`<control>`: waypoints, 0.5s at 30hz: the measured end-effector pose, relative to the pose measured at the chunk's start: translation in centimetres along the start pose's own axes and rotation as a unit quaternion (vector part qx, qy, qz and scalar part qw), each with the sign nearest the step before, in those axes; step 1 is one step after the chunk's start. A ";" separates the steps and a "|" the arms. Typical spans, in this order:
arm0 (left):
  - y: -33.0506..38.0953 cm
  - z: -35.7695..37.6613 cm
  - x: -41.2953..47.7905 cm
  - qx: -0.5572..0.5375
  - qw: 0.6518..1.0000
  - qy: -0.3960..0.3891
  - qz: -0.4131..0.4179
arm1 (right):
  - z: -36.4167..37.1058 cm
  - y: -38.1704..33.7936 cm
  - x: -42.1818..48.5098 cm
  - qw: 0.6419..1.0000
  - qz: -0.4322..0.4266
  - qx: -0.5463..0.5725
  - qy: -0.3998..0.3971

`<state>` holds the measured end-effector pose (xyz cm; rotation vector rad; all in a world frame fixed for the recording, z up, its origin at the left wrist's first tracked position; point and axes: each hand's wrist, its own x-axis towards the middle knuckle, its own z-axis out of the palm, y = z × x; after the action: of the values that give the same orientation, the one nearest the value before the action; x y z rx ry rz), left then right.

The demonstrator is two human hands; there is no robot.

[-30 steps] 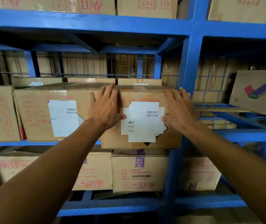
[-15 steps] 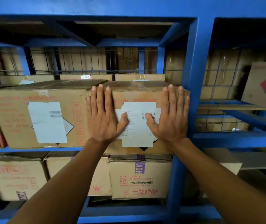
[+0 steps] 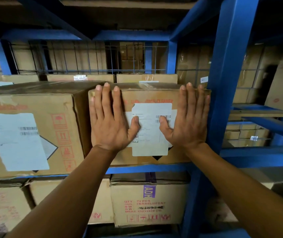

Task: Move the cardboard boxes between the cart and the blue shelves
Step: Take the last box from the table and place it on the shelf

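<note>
While your left hand (image 3: 109, 124) and right hand (image 3: 188, 124) press flat-fingered on its front, the cardboard box (image 3: 150, 134) lies straight ahead, equally near both.

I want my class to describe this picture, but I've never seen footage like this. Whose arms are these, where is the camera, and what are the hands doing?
There is no machine: a person wears a camera on the head, so you look along their own arms. The left hand and right hand lie flat, fingers straight, against the front of a cardboard box with a white label. Nothing is gripped. The box sits on a blue shelf, beside a neighbouring box.
</note>
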<state>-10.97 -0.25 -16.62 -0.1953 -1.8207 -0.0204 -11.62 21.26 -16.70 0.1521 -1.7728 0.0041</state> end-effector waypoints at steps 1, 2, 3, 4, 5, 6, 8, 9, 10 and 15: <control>0.0 -0.1 0.0 0.001 1.000 -0.003 -0.001 | 0.0 0.0 0.0 1.000 0.000 0.000 0.001; 0.1 -0.3 -0.1 0.001 1.000 -0.008 -0.002 | -0.1 -0.1 -0.1 1.000 0.001 -0.002 -0.003; 0.1 -0.5 -0.2 0.002 1.000 -0.019 -0.004 | -0.2 -0.1 -0.1 1.000 0.002 -0.001 -0.006; 0.2 -0.7 -0.2 0.003 0.999 -0.031 -0.007 | -0.3 -0.1 -0.2 1.000 0.001 0.001 -0.012; 0.3 -0.9 -0.2 0.003 0.999 -0.049 -0.012 | -0.4 -0.1 -0.2 1.000 0.003 0.004 -0.017; 0.5 -1.3 -0.1 0.015 0.998 -0.067 -0.014 | -0.7 -0.1 -0.2 1.000 0.003 0.000 -0.030; 0.7 -2.1 0.0 0.028 0.993 -0.112 -0.019 | -1.5 -0.3 -0.2 0.997 0.011 -0.005 -0.070; 0.8 -2.6 0.0 0.034 0.990 -0.133 -0.020 | -2.0 -0.3 -0.2 0.996 0.013 -0.011 -0.091; 1.0 -3.1 -0.1 0.043 0.988 -0.149 -0.020 | -2.7 -0.4 -0.2 0.993 0.015 -0.018 -0.112; 1.3 -6.0 -0.1 0.017 0.970 -0.241 -0.029 | -6.3 -0.2 0.2 0.966 0.025 0.052 -0.251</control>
<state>-5.05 0.31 -15.32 -0.1294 -2.3112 0.0185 -5.53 21.55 -15.19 0.1961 -2.2853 0.1038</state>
